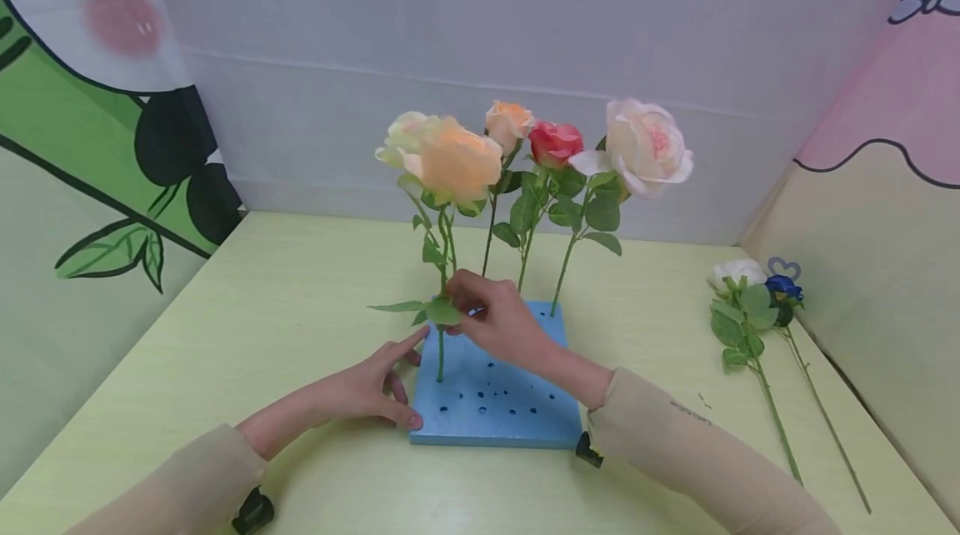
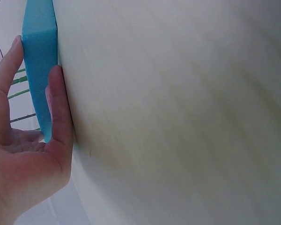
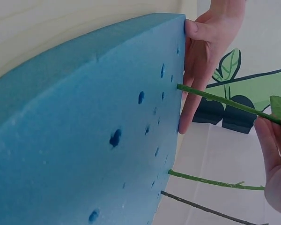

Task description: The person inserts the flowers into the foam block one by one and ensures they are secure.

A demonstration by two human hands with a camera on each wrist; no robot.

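Observation:
My right hand (image 1: 504,320) pinches the green stem (image 1: 441,360) of a peach-orange rose (image 1: 459,162) just above its lower leaves. The stem stands upright, its lower end at the surface of a blue foam board (image 1: 487,428) dotted with holes, near the left side. In the right wrist view, the stem (image 3: 220,98) meets the board close to its edge. My left hand (image 1: 367,385) rests against the board's left edge, index finger extended along it and thumb at the front corner. From the left wrist view, the left hand's fingers (image 2: 61,105) lie along the board's side.
A cream rose (image 1: 401,139), a small peach rose (image 1: 507,122), a red rose (image 1: 555,143) and a large pale pink rose (image 1: 651,147) stand behind. On the table's right side lie a white rose (image 1: 738,272) and a blue rose (image 1: 784,288) with long stems.

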